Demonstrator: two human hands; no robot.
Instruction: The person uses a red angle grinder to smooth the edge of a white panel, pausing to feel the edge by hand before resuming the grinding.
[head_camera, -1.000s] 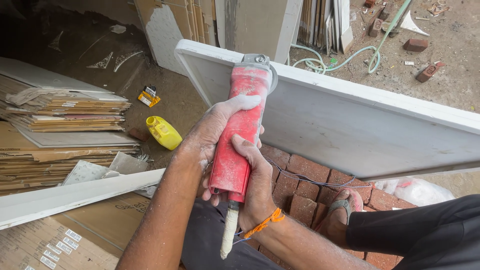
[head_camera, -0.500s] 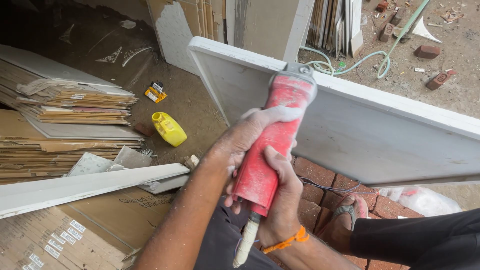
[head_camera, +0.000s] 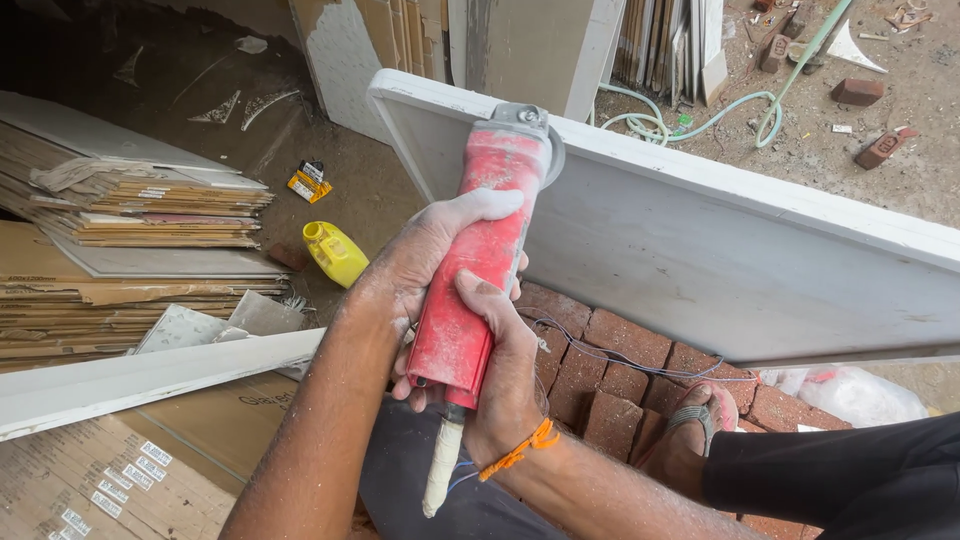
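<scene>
Both hands are gripping a red angle grinder (head_camera: 480, 260) dusted with white powder. The left hand (head_camera: 440, 255) is wrapping around the upper part of its body, fingers curling over the front and closing tight on it. The right hand (head_camera: 505, 375) is clasping the lower end from the other side, fingers pressed together around the casing, with an orange thread (head_camera: 520, 450) circling the wrist. The grinder's metal head (head_camera: 530, 125) is pointing away from the person and touching the near top edge of a long white board (head_camera: 720, 260), which is standing on its edge and tilting across the brick floor (head_camera: 610, 370). A taped white cord stub (head_camera: 443, 465) is hanging from the grinder's lower end, near the person's dark trousers (head_camera: 830, 470). A sandalled foot (head_camera: 695, 430) is resting on the bricks just below the board.

To the left of the hands, a yellow plastic bottle (head_camera: 335, 252) is lying on the dirt, with a small yellow packet (head_camera: 309, 181) beyond it. Stacks of flat cardboard boxes (head_camera: 130, 230) are piling up at the left edge, and a white strip (head_camera: 150, 375) is lying across them. A pale green hose (head_camera: 720, 115) is curling over the ground behind the board.
</scene>
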